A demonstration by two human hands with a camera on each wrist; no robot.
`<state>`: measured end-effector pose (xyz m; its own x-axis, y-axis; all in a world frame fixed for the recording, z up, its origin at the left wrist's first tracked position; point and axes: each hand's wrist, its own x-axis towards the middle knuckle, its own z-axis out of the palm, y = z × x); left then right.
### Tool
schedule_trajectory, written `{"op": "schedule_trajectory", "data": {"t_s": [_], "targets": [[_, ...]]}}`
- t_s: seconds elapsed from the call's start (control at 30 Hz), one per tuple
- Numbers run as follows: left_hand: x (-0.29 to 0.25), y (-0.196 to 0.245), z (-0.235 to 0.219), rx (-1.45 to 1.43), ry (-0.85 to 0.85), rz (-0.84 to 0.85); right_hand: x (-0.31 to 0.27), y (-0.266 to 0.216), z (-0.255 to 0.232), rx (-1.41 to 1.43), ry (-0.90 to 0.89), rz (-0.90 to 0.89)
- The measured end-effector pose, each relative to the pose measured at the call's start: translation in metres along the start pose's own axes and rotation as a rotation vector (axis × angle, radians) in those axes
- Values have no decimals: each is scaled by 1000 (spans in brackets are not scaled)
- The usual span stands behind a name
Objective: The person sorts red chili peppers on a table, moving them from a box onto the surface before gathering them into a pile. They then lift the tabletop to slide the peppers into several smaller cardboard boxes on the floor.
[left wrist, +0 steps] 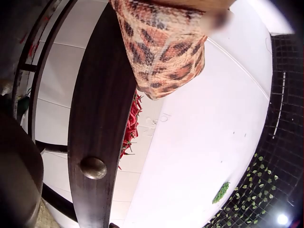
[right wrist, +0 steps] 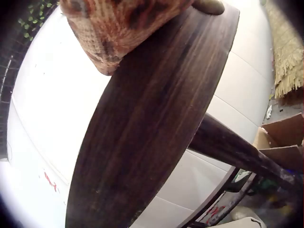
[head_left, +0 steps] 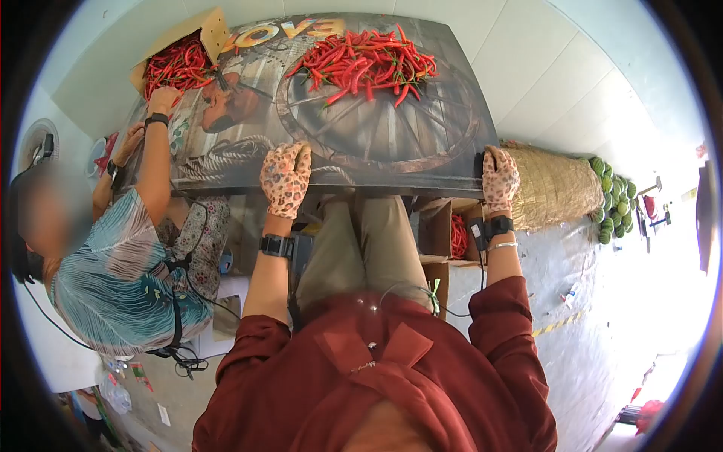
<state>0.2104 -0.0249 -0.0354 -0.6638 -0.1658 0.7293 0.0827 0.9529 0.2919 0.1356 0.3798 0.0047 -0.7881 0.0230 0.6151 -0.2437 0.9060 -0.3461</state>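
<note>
The person wears a dark red top (head_left: pixel 361 377). The left hand (head_left: pixel 286 179) and the right hand (head_left: pixel 500 179) are in spotted gloves. Both are on the near edge of the table (head_left: pixel 384 178), well apart, with the right one by the corner. Their fingers look bent, but I cannot tell if they squeeze the edge. Under the table, near the right hand, a brown box (head_left: pixel 439 226) has red peppers in it. At the left sits another person (head_left: pixel 128 264), with one bare hand (head_left: pixel 164 99) at the open side of a tipped box (head_left: pixel 215 29) full of red peppers. A big pile of red peppers (head_left: pixel 361 66) lies on the far part of the table, over the top of a wheel picture (head_left: pixel 376 143). Off to the right are a straw-colored bundle (head_left: pixel 553 187) and, past it, green striped melons (head_left: pixel 617 200).
</note>
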Motion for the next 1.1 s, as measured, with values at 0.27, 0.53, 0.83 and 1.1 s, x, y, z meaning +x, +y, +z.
{"op": "schedule_trajectory", "data": {"t_s": [0.27,0.53,0.83,1.1], "targets": [[0,1,-5,8,-80,-27,1,1,0,-4,-1,9],[-7,-16,11,177,-56,147,1,1,-2,-7,7,-15],[-2,-4,2,78,-69,-1,2,0,-1,-2,31,-25],[-4,-7,2,-4,-89,21,1,-1,-1,-26,60,-52]]}}
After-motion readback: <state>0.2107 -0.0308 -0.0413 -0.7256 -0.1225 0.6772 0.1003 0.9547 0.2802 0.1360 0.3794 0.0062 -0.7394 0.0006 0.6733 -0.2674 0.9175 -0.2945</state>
